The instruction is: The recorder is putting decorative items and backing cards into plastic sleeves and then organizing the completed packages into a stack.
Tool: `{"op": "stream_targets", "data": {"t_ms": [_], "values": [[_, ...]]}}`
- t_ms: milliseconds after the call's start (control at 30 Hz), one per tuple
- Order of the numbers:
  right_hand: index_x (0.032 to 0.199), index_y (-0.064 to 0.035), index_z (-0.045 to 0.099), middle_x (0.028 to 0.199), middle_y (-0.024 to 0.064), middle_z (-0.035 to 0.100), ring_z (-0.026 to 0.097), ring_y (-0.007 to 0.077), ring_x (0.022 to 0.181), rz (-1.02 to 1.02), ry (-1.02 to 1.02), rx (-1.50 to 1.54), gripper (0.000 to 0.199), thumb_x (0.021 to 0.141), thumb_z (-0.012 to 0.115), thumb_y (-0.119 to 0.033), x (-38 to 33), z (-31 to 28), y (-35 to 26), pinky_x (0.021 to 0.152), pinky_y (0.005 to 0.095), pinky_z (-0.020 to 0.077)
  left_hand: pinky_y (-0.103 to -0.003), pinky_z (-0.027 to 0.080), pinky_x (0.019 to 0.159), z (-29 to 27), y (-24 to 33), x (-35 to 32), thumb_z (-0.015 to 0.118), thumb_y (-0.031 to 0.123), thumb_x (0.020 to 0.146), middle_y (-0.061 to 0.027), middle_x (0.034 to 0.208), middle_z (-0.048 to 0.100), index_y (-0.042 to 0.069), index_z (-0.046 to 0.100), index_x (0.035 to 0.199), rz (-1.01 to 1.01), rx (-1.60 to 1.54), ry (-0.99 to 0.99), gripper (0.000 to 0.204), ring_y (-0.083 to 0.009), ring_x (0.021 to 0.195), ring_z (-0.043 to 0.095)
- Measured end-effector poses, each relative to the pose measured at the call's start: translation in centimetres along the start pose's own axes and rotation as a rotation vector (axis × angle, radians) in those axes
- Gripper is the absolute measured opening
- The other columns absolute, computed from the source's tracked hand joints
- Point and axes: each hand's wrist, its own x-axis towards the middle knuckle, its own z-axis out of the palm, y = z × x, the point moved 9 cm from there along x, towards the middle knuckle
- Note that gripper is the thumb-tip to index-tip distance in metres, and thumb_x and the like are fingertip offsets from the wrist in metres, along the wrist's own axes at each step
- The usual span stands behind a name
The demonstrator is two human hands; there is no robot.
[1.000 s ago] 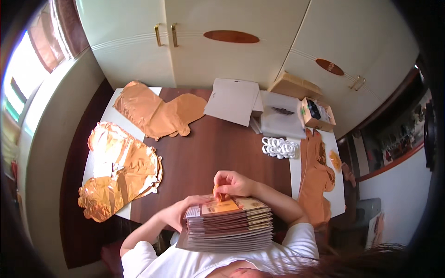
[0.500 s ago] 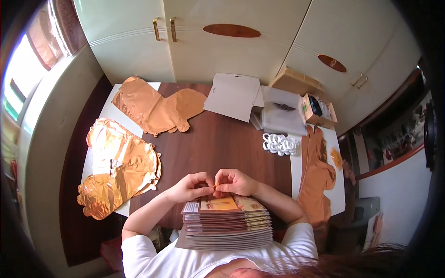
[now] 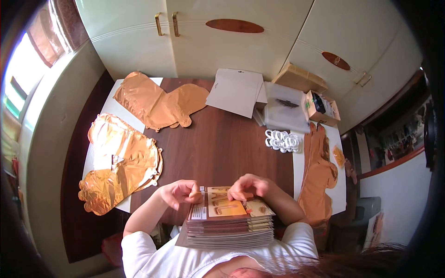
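A thick stack of printed cards [image 3: 232,224] stands right before my chest; its top card [image 3: 227,208] carries an orange panel with a picture. At the upper left of that card is my left hand [image 3: 181,192], fingers curled in; whatever they hold, if anything, is too small to name. My right hand [image 3: 249,186] hovers over the card's far right part with bent fingers, the index pointing down toward the orange panel. Motion smears part of this hand, so its grip is unclear. A gap lies between the two hands.
Copper foil balloons lie flat at the left [image 3: 123,160], far left [image 3: 160,102] and right [image 3: 317,176]. Grey cards [image 3: 235,92], a clear plastic bag pile [image 3: 285,111], white rings [image 3: 282,141] and a small box [image 3: 323,109] occupy the far right. Cabinets [image 3: 232,51] stand behind the table.
My hands were together, pinching something small and orange over the stack. They have parted, left hand leftward and right hand rightward, uncovering more of the top card. The view has shifted slightly.
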Motion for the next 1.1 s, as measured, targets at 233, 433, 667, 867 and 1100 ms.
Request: {"op": "stream_targets", "data": {"t_ms": [233, 433, 667, 867, 1100], "values": [[0.093, -0.0056, 0.054, 0.078, 0.0008, 0.047, 0.045, 0.0189, 0.082, -0.164, -0.3, -0.307, 0.041, 0.07, 0.074, -0.033, -2.6, 3.4, -1.6, 0.102, 0.0477, 0.0213, -0.034, 0.037, 0.075, 5.1, 1.2, 0.0, 0.083, 0.013, 0.059, -0.0085, 0.093, 0.045, 0.008, 0.037, 0.092, 0.091, 0.764, -0.224, 0.057, -0.0216, 0.083, 0.044], [0.094, -0.009, 0.061, 0.078, 0.0003, 0.046, 0.043, 0.0211, 0.082, -0.379, -0.357, -0.335, 0.029, 0.07, 0.075, -0.018, -4.3, 5.8, -2.7, 0.105, 0.0536, 0.012, -0.039, 0.037, 0.079, 7.6, 1.4, -0.6, 0.075, 0.011, 0.066, -0.0115, 0.097, 0.046, 0.006, 0.045, 0.1, 0.219, 0.886, -0.398, 0.046, -0.0265, 0.09, 0.046], [0.102, -0.0107, 0.058, 0.085, 0.0019, 0.042, 0.042, 0.0224, 0.086, -0.262, -0.112, -0.677, 0.046, 0.063, 0.079, -0.023, -5.7, 8.0, -2.3, 0.104, 0.0513, 0.0088, -0.041, 0.028, 0.09, 8.3, 1.1, -1.2, 0.071, 0.013, 0.06, -0.0215, 0.118, 0.041, 0.009, 0.038, 0.096, 0.09, 1.013, -0.331, 0.049, -0.0333, 0.108, 0.039], [0.107, -0.0089, 0.057, 0.086, 0.0027, 0.039, 0.043, 0.0224, 0.087, -0.266, -0.004, -0.805, 0.052, 0.061, 0.079, -0.02, -6.0, 8.3, -2.1, 0.104, 0.0532, 0.0123, -0.038, 0.032, 0.082, 7.6, 0.9, -0.7, 0.07, 0.018, 0.072, -0.0234, 0.115, 0.053, 0.011, 0.033, 0.085, 0.193, 1.137, -0.124, 0.039, -0.03, 0.095, 0.051], [0.108, -0.0083, 0.057, 0.086, 0.0032, 0.037, 0.041, 0.0199, 0.086, -0.367, 0.161, -0.702, 0.044, 0.067, 0.074, -0.012, -6.0, 6.8, -2.0, 0.106, 0.0509, 0.0162, -0.034, 0.038, 0.073, 5.6, 1.3, -1.2, 0.073, 0.016, 0.069, -0.0193, 0.109, 0.059, 0.011, 0.028, 0.081, 0.275, 1.245, 0.116, 0.047, -0.0233, 0.076, 0.047]]}}
